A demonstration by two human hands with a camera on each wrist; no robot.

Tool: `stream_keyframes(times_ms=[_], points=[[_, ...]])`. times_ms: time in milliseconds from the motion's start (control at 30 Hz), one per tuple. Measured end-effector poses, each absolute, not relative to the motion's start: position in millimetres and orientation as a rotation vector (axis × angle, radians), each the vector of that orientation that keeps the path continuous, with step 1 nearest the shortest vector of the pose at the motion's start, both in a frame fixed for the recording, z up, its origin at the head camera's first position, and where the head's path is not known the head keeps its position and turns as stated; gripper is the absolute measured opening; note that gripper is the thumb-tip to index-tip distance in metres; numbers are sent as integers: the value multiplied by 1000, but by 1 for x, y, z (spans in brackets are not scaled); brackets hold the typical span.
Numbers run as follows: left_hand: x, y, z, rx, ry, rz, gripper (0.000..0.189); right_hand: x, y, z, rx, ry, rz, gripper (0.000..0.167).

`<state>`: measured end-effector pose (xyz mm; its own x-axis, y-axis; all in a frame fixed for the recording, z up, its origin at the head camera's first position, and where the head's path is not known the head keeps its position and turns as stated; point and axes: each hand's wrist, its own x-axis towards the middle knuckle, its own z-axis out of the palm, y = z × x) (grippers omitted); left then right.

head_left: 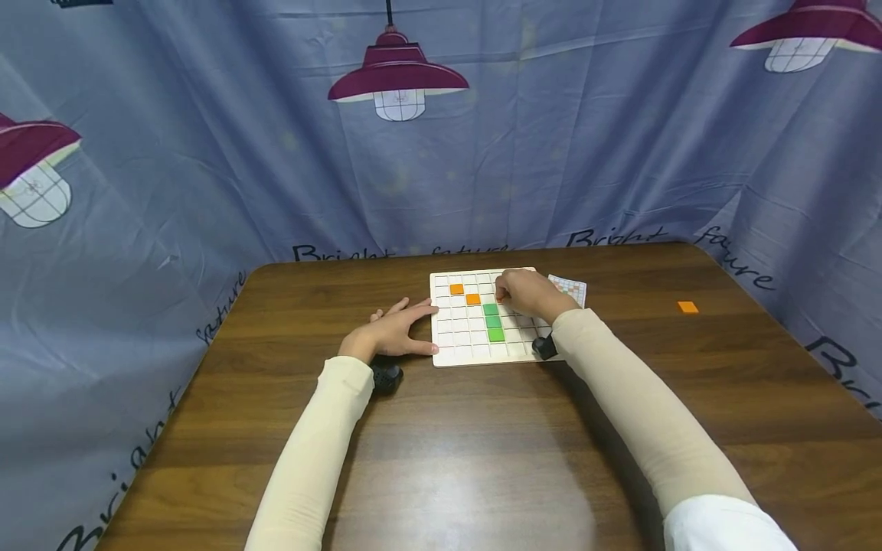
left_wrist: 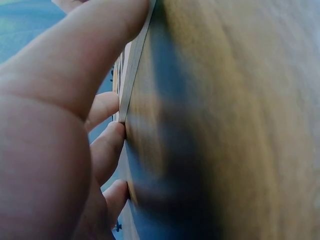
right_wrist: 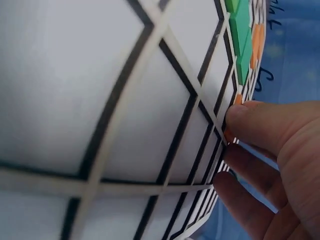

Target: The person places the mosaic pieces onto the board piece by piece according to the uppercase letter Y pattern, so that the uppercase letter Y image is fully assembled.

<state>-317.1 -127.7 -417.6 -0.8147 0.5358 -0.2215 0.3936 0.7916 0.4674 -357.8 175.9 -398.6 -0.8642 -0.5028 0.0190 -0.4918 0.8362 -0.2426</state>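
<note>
A white grid board [head_left: 458,348] with raised lines lies on the table. Two orange tiles [head_left: 472,299] sit in its upper left squares, and a column of green tiles [head_left: 492,321] stands near the middle. My right hand [head_left: 529,294] is over the board's upper part, thumb and fingers pinching an orange tile [right_wrist: 229,135] at a square; the fingers cover most of it. My left hand [head_left: 393,334] rests at the board's left edge with fingers spread and thumb out. In the left wrist view its fingertips [left_wrist: 117,131] touch the table beside the board's rim.
A small printed card [head_left: 570,289] with a coloured grid lies behind the right hand, partly hidden by it. One loose orange tile [head_left: 687,307] is far to the right on the brown wooden table [head_left: 441,459]. A blue curtain [head_left: 537,176] hangs behind the table.
</note>
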Motion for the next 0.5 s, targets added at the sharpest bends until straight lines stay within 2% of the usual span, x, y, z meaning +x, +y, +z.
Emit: stream_keyframes(times_ms=[100, 300, 500], points=[[-315, -128, -418, 712, 2636, 588, 86, -357, 181, -401, -787, 2921, -477, 13], [-314, -129, -417, 722, 2631, 594, 86, -354, 207, -403, -761, 2923, -680, 36], [-314, -126, -416, 717, 2639, 588, 87, -349, 275, -398, -658, 3033, -633, 32]])
